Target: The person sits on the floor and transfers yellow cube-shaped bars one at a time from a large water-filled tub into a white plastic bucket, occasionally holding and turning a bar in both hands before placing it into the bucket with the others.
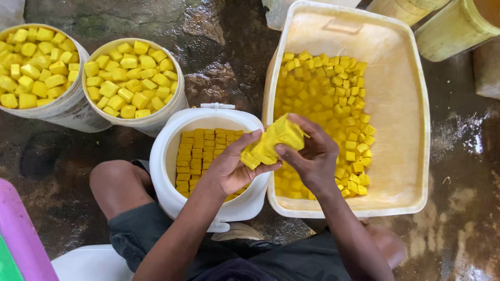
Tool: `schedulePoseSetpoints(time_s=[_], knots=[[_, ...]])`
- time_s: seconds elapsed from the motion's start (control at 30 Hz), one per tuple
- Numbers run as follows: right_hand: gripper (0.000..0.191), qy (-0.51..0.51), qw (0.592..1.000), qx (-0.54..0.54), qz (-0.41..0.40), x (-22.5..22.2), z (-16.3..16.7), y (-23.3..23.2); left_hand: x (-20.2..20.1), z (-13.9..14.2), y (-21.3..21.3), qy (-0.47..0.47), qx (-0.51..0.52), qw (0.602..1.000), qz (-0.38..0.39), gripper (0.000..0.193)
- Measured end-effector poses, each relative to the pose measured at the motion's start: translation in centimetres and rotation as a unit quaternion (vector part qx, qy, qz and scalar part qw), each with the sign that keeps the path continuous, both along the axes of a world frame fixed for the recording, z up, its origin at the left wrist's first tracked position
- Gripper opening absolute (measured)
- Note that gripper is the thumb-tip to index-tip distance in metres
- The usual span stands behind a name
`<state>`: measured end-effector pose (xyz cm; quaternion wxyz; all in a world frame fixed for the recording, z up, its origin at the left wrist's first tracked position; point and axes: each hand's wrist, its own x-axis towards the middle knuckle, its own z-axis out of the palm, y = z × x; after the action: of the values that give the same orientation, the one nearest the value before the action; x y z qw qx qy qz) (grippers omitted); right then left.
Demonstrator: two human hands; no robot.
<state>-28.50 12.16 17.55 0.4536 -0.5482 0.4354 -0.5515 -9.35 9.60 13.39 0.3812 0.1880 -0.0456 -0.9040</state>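
Note:
My left hand point(229, 166) and my right hand point(312, 156) together hold a handful of yellow cubes point(271, 143) over the gap between two containers. Fingers of both hands wrap the cubes. Under my left hand stands a white bucket point(166, 156) with yellow cubes laid in neat rows inside. Beneath my right hand lies a large cream rectangular tub point(401, 104) holding a loose heap of the same cubes on its left side.
Two round white buckets point(67, 112) point(156, 119) heaped with yellow cubes stand at the top left. Yellowish containers point(453, 28) stand at the top right. The floor is wet and dark. My knee point(117, 182) is at the lower left, beside a purple edge point(21, 234).

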Motion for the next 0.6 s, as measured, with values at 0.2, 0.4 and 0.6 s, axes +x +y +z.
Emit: schedulePoseSetpoints(time_s=[0.2, 0.4, 0.6], knots=[[0.053, 0.000, 0.996, -0.079, 0.029, 2.0, 2.0, 1.6, 1.2, -0.3, 1.5, 0.047, -0.023, 0.999, 0.014, 0.042], [0.074, 0.391, 0.884, -0.250, 0.056, 3.5, 2.5, 3.0, 2.3, -2.1, 2.5, 0.075, -0.037, 0.996, 0.028, 0.036], [0.073, 0.084, 0.992, 0.043, 0.082, 3.7, 2.9, 2.0, 3.6, -2.8, 3.0, 0.033, -0.062, 0.997, -0.016, 0.058]])
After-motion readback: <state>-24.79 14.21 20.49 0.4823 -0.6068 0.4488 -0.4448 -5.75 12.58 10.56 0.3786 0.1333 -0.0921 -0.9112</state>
